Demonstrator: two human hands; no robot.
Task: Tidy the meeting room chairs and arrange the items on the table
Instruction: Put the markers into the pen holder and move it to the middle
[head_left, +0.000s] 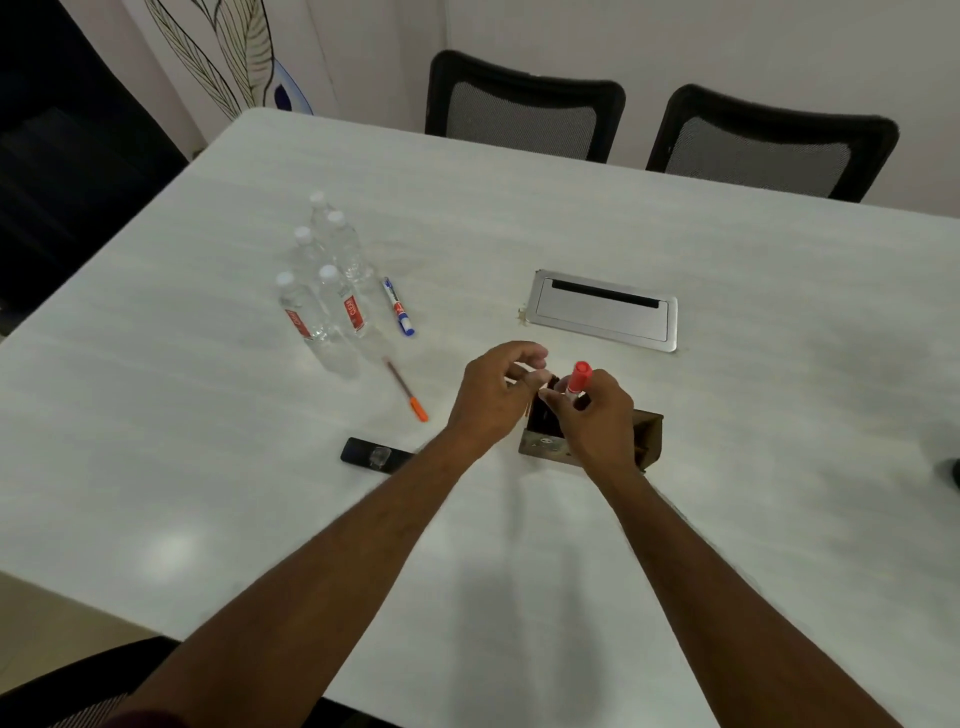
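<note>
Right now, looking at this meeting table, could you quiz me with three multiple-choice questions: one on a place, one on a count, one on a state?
1. Where does the blue marker lie?
A. beside the water bottles
B. on the floor
C. in a drawer

2. How many water bottles stand together?
A. three
B. five
C. eight

3. The red marker is:
A. lying flat
B. gripped upright by the right hand above the wooden holder
C. snapped in two

Answers:
1. A: it lies flat on the table just right of the bottles.
2. B: five white caps show.
3. B: fingers curl round it, red cap up.
</note>
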